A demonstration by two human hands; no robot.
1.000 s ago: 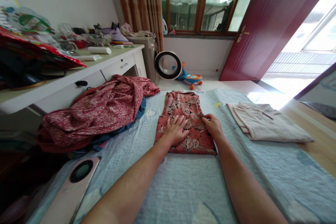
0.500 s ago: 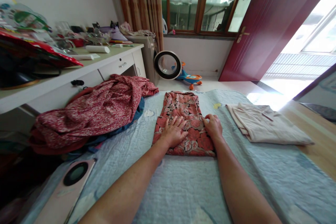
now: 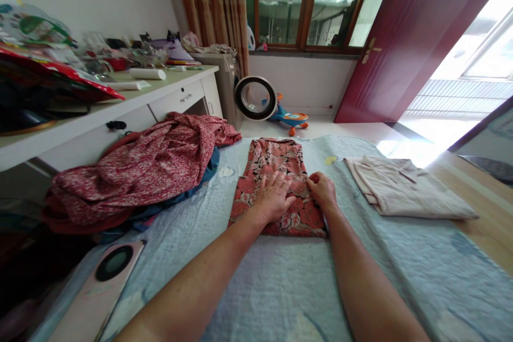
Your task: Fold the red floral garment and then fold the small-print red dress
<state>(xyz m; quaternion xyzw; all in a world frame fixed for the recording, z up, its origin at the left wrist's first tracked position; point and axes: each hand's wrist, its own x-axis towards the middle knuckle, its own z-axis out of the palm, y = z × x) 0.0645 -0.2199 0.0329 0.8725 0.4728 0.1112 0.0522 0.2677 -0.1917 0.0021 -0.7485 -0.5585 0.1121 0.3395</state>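
A folded garment (image 3: 276,157) with a red and black leaf pattern lies on the pale blue quilted bedspread (image 3: 256,288) in front of me. My left hand (image 3: 273,197) rests flat on its middle, fingers spread. At the garment's right edge is my right hand (image 3: 321,189), its thumb and fingers pinched on the cloth there. The fingertips of the right hand are partly hidden against the fabric.
A folded cream garment (image 3: 412,187) lies to the right. On the left sits a heap of red patterned cloth (image 3: 140,171), with a pink phone (image 3: 100,288) nearer me. Beyond are a cluttered desk (image 3: 160,99), a washing machine with its round door (image 3: 256,98) open, and a red door (image 3: 401,37).
My left hand has slid slightly right across the garment. My right hand has shifted a little left and up along the garment's right edge.
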